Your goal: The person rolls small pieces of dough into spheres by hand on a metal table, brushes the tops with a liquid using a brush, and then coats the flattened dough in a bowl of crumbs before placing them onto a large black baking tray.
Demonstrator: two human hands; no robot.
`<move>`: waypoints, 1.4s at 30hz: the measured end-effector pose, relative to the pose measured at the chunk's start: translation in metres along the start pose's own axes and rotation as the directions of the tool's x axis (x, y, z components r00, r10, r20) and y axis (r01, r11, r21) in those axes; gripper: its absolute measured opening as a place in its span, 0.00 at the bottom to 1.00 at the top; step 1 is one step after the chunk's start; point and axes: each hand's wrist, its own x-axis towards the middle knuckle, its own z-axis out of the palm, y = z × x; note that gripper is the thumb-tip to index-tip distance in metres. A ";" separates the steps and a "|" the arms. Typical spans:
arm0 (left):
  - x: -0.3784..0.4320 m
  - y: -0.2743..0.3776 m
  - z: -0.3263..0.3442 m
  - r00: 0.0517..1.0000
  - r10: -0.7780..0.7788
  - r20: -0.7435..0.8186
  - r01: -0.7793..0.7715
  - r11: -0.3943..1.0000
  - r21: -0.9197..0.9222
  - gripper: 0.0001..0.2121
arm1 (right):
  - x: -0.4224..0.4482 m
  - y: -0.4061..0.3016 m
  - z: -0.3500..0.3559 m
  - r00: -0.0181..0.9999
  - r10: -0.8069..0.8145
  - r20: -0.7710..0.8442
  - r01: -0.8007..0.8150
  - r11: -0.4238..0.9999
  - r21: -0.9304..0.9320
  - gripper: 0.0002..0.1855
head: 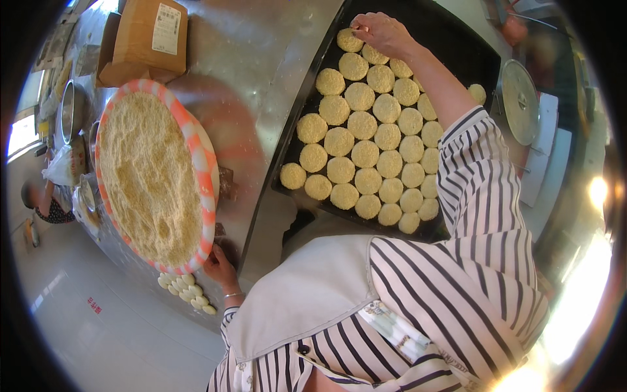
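Observation:
My right hand [384,35] is over the far end of a black baking tray [453,36], its bent fingertips at the edge of a crumb-coated dough round [349,41]; whether they grip it I cannot tell. Many more coated rounds [364,154] lie in close rows on the tray, some hidden under my right forearm. At the near rim of a red-and-white basin [209,196], my left hand [223,268] has its thumb against the rim and its other fingers partly hidden. The basin is full of pale, sandy crumbs [149,176]. Smooth pale dough pieces [185,290] lie grouped beside the basin.
An opened cardboard box [147,39] stands behind the basin on the metal table [235,54]. Metal bowls [72,112] and plastic bags are at the far left, where another person [49,206] is partly visible. A round metal lid [520,102] is right of the tray.

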 end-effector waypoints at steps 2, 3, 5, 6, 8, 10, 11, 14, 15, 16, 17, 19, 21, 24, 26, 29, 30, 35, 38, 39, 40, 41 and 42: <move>0.000 0.003 -0.001 1.000 -0.001 0.001 0.001 1.000 0.013 0.16 | -0.002 -0.002 0.000 1.000 -0.008 -0.013 0.009 1.000 0.010 0.18; 0.001 0.002 -0.001 1.000 0.015 -0.005 -0.015 0.999 0.031 0.16 | -0.003 -0.002 -0.001 1.000 -0.010 -0.022 0.011 1.000 0.013 0.18; 0.003 0.002 0.000 0.999 0.032 -0.004 -0.032 0.999 0.038 0.16 | -0.007 -0.001 -0.003 1.000 0.004 -0.018 -0.003 0.998 0.055 0.18; 0.004 0.001 0.001 1.000 0.031 0.003 -0.031 0.999 0.027 0.15 | -0.010 0.001 -0.004 1.000 0.012 -0.014 -0.011 0.997 0.075 0.18; 0.006 -0.001 0.001 0.999 0.037 0.007 -0.037 0.999 0.016 0.15 | -0.020 0.008 -0.006 0.992 0.100 -0.080 -0.086 0.984 0.157 0.18; 0.001 -0.003 0.000 0.999 0.038 -0.007 -0.037 0.999 0.016 0.14 | -0.033 0.018 -0.015 0.973 0.122 -0.196 -0.079 0.973 0.215 0.18; -0.003 -0.005 0.000 0.999 0.034 -0.016 -0.035 0.999 -0.006 0.14 | -0.043 0.029 -0.027 0.955 0.104 -0.276 -0.041 0.974 0.225 0.18; 0.004 -0.008 0.005 0.997 0.071 -0.006 -0.071 0.995 -0.077 0.13 | -0.104 0.060 -0.078 0.843 0.332 -0.423 -0.223 0.932 0.287 0.18; 0.000 -0.010 0.005 0.997 0.077 -0.020 -0.078 0.992 -0.099 0.13 | -0.128 0.081 -0.086 0.805 0.422 -0.417 -0.236 0.873 0.427 0.18; 0.003 -0.011 0.004 0.996 0.091 -0.025 -0.093 0.989 -0.118 0.12 | -0.152 0.084 -0.099 0.745 0.494 -0.448 -0.287 0.844 0.453 0.18; 0.005 -0.013 0.006 0.995 0.097 -0.022 -0.099 0.990 -0.104 0.12 | -0.178 0.116 -0.090 0.679 0.546 -0.491 -0.204 0.783 0.587 0.18; 0.004 -0.021 0.005 0.996 0.087 -0.033 -0.089 0.994 -0.063 0.12 | -0.213 0.127 -0.095 0.704 0.599 -0.382 -0.341 0.756 0.558 0.17; 0.006 -0.023 0.007 0.994 0.101 -0.036 -0.104 0.991 -0.089 0.12 | -0.233 0.117 -0.082 0.781 0.530 -0.330 -0.368 0.818 0.442 0.17; 0.010 -0.037 0.003 0.995 0.098 -0.019 -0.099 0.990 -0.102 0.12 | -0.229 0.090 -0.075 0.826 0.545 -0.144 -0.525 0.837 0.153 0.18; 0.015 -0.041 0.008 0.997 0.077 -0.013 -0.078 0.989 -0.129 0.12 | -0.223 0.084 -0.066 0.856 0.504 -0.111 -0.501 0.863 0.058 0.18; 0.012 -0.041 0.007 0.999 0.024 -0.023 -0.028 0.983 -0.179 0.13 | -0.212 0.082 -0.054 0.908 0.408 -0.099 -0.407 0.913 0.033 0.16; 0.011 -0.039 0.007 1.000 0.006 -0.011 -0.008 0.980 -0.197 0.14 | -0.208 0.081 -0.056 0.911 0.408 -0.061 -0.407 0.913 0.025 0.15; 0.013 -0.023 0.007 0.997 0.061 -0.044 -0.067 0.988 -0.142 0.15 | -0.204 0.090 -0.055 0.935 0.355 -0.008 -0.354 0.933 0.061 0.12; 0.012 -0.023 0.005 0.998 0.046 -0.048 -0.051 0.992 -0.113 0.15 | -0.204 0.093 -0.053 0.956 0.291 -0.031 -0.289 0.956 0.058 0.12; 0.012 -0.021 0.006 0.998 0.042 -0.055 -0.048 0.993 -0.110 0.15 | -0.204 0.093 -0.050 0.965 0.255 -0.055 -0.253 0.966 0.050 0.12; 0.012 -0.020 0.008 0.997 0.038 -0.062 -0.044 0.993 -0.106 0.15 | -0.205 0.094 -0.048 0.972 0.219 -0.079 -0.217 0.975 0.040 0.12; 0.012 -0.018 0.009 0.998 0.023 -0.057 -0.029 0.995 -0.092 0.15 | -0.206 0.095 -0.048 0.970 0.229 -0.081 -0.227 0.973 0.024 0.12; 0.011 -0.016 0.008 0.999 0.008 -0.053 -0.012 0.997 -0.077 0.15 | -0.205 0.090 -0.051 0.968 0.236 -0.082 -0.236 0.972 0.009 0.13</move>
